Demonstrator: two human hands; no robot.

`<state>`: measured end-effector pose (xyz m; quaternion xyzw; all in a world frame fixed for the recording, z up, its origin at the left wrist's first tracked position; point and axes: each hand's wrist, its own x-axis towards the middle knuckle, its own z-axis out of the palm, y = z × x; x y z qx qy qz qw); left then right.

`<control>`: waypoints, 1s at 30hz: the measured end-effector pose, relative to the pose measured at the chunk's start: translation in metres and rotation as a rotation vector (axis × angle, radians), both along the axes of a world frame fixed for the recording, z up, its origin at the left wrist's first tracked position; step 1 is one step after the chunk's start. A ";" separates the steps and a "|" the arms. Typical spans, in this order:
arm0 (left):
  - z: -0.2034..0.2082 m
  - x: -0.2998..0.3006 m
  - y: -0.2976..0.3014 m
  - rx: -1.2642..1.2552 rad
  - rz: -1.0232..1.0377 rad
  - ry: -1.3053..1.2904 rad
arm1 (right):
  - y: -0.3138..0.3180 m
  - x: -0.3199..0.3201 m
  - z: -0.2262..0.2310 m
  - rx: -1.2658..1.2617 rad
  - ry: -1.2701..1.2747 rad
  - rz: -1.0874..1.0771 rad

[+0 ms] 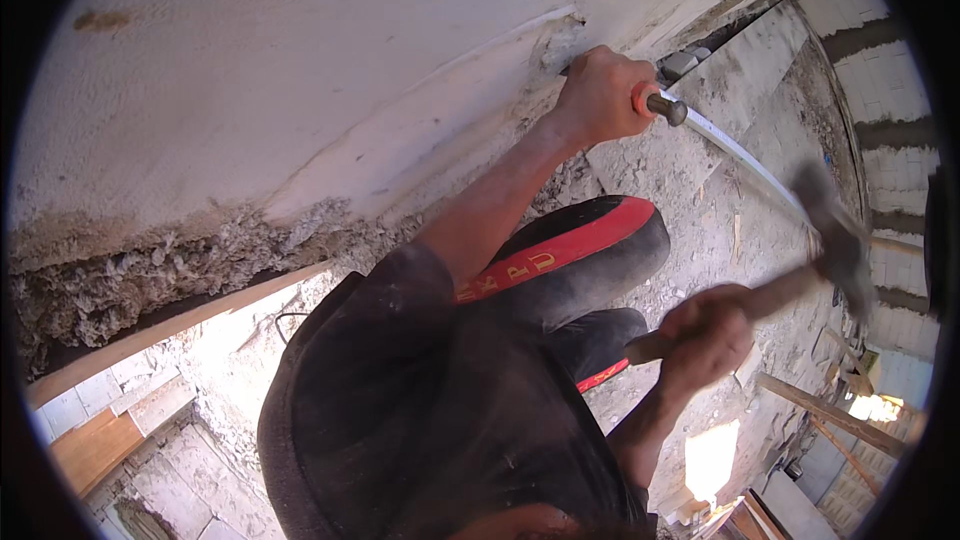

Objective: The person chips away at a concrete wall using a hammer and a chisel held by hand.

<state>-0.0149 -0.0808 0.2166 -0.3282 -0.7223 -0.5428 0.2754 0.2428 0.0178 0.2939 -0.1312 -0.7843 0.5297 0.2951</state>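
Observation:
My left hand (605,95) is closed around a chisel (668,110). Its dark round striking end and an orange collar stick out to the right of the fist. The chisel's tip is hidden behind the fist, close to a chipped, crumbling patch of the white wall (330,60). Lower right, my right hand (708,335) grips the wooden handle of a hammer (835,235). The hammer's metal head, smeared by motion, is raised well away from the chisel's end.
Rough broken plaster (120,290) runs along the wall's lower edge above a wooden board (180,325). A thin white strip (740,150) curves past the chisel. Dust and rubble cover the floor (700,230). A wooden beam (830,410) lies at right, near a block wall (890,90).

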 end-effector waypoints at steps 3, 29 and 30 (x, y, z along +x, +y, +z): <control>-0.001 0.004 -0.003 -0.006 -0.021 -0.050 | 0.009 0.003 0.007 -0.176 0.420 0.099; -0.006 0.002 -0.005 0.102 -0.064 0.000 | 0.011 -0.017 -0.043 0.306 0.215 -0.012; -0.012 -0.002 -0.007 0.107 -0.039 0.028 | 0.001 -0.029 -0.037 0.120 -0.065 0.030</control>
